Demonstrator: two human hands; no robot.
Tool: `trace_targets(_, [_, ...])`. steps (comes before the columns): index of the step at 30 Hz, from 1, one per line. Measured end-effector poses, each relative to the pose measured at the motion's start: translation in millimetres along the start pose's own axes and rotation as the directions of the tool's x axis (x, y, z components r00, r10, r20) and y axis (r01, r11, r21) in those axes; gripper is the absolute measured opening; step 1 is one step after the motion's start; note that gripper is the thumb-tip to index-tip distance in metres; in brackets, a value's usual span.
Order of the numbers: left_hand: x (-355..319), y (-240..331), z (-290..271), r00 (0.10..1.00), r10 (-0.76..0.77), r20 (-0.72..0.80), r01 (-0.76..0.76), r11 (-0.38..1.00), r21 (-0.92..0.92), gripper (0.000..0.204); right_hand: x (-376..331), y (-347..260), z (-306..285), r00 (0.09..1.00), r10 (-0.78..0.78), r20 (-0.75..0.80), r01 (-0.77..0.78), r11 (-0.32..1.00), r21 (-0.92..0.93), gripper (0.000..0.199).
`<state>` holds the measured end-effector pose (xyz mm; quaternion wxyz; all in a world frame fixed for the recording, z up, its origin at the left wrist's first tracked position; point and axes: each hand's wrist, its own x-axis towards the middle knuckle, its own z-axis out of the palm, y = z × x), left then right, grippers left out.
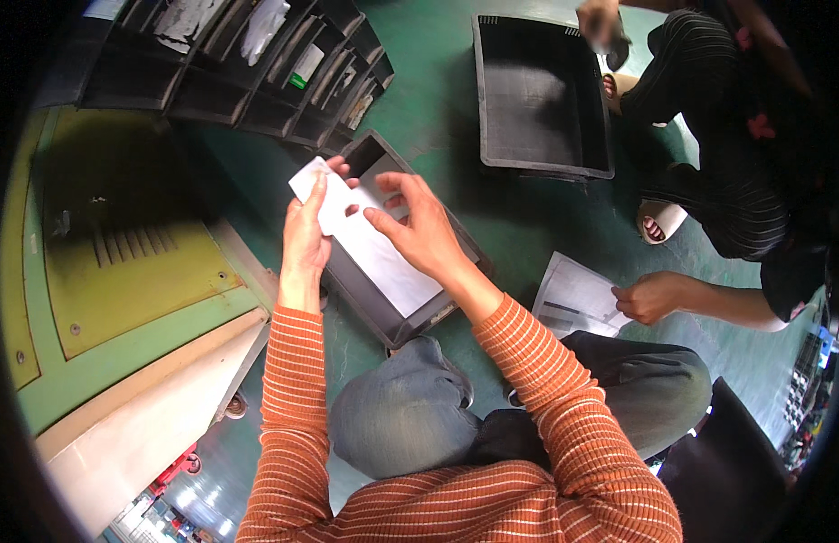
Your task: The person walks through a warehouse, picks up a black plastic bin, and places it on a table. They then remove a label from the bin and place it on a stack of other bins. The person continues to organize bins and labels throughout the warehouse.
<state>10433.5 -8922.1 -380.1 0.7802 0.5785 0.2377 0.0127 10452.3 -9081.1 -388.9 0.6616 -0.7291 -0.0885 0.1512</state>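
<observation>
My left hand is closed on a small white sheet, with the thumb on top and fingertips showing beyond it. Just to its right, my right hand has its fingers curved and apart, with nothing visible in them. Both hands are over a narrow dark crate on the floor before my knees. A larger white sheet lies in that crate, partly covered by my hands. What is printed on the small sheet, if anything, cannot be made out.
A yellow-green machine cabinet stands at left. Dark shelving with papers is at upper left. A large black crate sits on the green floor. At right, a co-worker's hand holds a printed sheet; another hand is beyond.
</observation>
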Motion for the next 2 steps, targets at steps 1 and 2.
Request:
trace_targets(1, [-2.2,3.4,-0.3,0.998,-0.014,0.063,0.013,1.000,0.021,0.038,2.1,-4.3,-0.7,0.998,0.019,0.066,-0.018,1.000,-0.007,0.051])
trace_targets(2, [-2.4,2.3,-2.9,0.993,-0.036,0.112,0.035,0.999,0.018,0.038,5.1,-6.2,-0.2,0.990,0.037,0.133,-0.036,0.999,-0.015,0.058])
